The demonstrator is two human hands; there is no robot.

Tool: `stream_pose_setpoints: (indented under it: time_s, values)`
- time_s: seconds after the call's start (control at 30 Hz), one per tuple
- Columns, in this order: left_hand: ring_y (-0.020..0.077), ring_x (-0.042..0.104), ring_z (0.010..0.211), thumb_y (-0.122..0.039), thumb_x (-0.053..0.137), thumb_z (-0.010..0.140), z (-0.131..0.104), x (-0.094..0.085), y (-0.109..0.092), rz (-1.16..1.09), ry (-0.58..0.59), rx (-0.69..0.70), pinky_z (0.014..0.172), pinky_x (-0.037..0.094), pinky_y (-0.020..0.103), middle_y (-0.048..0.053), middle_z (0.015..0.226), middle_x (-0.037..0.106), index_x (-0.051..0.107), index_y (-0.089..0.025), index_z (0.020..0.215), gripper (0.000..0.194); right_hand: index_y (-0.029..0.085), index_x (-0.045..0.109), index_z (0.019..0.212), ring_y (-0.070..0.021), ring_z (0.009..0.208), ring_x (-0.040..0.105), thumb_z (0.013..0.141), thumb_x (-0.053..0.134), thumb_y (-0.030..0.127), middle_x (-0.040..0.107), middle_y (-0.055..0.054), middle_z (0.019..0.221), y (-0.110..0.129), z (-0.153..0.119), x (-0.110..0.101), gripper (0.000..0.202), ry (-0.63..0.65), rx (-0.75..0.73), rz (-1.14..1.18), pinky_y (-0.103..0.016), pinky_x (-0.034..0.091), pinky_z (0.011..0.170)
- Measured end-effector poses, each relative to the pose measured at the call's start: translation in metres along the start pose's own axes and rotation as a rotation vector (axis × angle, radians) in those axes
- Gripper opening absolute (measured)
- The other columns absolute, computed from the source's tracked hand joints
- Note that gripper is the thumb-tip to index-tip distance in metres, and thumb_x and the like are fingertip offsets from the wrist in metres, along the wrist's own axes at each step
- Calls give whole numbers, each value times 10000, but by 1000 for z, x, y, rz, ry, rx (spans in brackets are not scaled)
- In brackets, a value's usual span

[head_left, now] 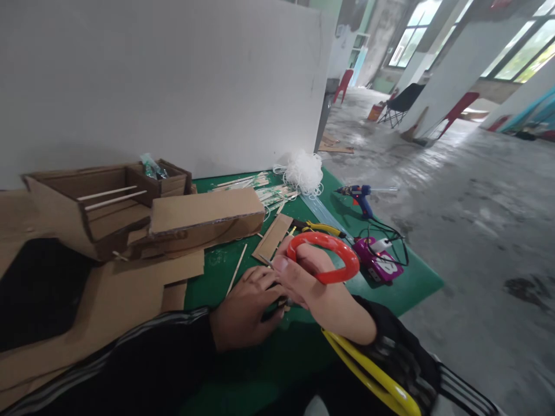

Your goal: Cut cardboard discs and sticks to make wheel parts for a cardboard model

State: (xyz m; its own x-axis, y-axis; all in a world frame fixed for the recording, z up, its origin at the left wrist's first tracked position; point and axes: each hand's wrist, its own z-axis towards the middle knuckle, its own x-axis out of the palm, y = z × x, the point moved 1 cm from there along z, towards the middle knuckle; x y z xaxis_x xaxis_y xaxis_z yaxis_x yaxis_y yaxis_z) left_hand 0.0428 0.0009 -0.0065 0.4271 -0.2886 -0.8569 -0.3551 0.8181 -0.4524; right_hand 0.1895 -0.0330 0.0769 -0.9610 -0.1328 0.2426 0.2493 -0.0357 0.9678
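My right hand (303, 277) is closed around scissors with a thick red loop handle (347, 270). A thin grey tip (266, 261) pokes out past its fingers. My left hand (249, 303) is low over the green tabletop (219, 263), its fingers bent in against my right hand. What they pinch is hidden, though small light-brown bits show beneath. Just beyond both hands lies a flat cardboard strip (273, 238). A thin wooden stick (236, 270) rests left of it. Under my right forearm, a long yellow handle (373, 372) shows in part.
Cardboard boxes (203, 214) stand at left, over flat cardboard (125, 294). Sticks (277, 195) and a white string bundle (306, 173) lie behind. Yellow-handled pliers (325, 229), a blue glue gun (359, 196) and a purple power strip (377, 263) with a cable are at right.
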Motion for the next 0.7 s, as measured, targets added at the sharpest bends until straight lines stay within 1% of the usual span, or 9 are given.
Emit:
stream_pose_setpoints:
  time_s: [0.2, 0.3, 0.53, 0.6, 0.7]
  values:
    - [303, 544, 1196, -283, 574, 884, -1, 3, 2, 7, -9, -11, 1056, 399, 473, 85, 1189, 667, 671, -237, 1028, 180, 213, 520, 751, -53, 405, 263, 915, 656, 450, 371, 102, 528, -1, 1, 0, 319, 14, -12, -1, -221, 186, 362]
    - [296, 550, 1180, -289, 584, 882, -1, 4, 3, -1, -22, -24, 1040, 409, 456, 82, 1159, 676, 669, -231, 985, 146, 212, 531, 764, -54, 401, 267, 925, 645, 440, 374, 103, 522, -1, 1, 0, 302, 17, -29, -5, -218, 197, 360]
    - [290, 558, 1164, -336, 619, 884, 1, 1, 6, -43, 8, -56, 1027, 424, 458, 61, 1117, 681, 671, -235, 940, 127, 215, 536, 761, -53, 391, 265, 906, 660, 480, 370, 101, 524, 2, 0, 0, 327, 7, -22, -44, -215, 182, 341]
    - [296, 562, 1158, -339, 616, 884, 1, 1, 5, -43, 3, -52, 1022, 427, 469, 66, 1125, 681, 673, -233, 942, 134, 216, 535, 756, -55, 393, 267, 898, 665, 492, 369, 99, 523, 3, 0, 0, 337, 6, -22, -51, -218, 177, 342]
    - [301, 565, 1165, -299, 597, 881, 0, -1, 3, -29, -5, -32, 1014, 430, 478, 73, 1164, 681, 682, -248, 1018, 169, 215, 534, 759, -55, 404, 268, 900, 666, 480, 373, 96, 539, 1, 0, 0, 329, 2, -10, -27, -219, 182, 354]
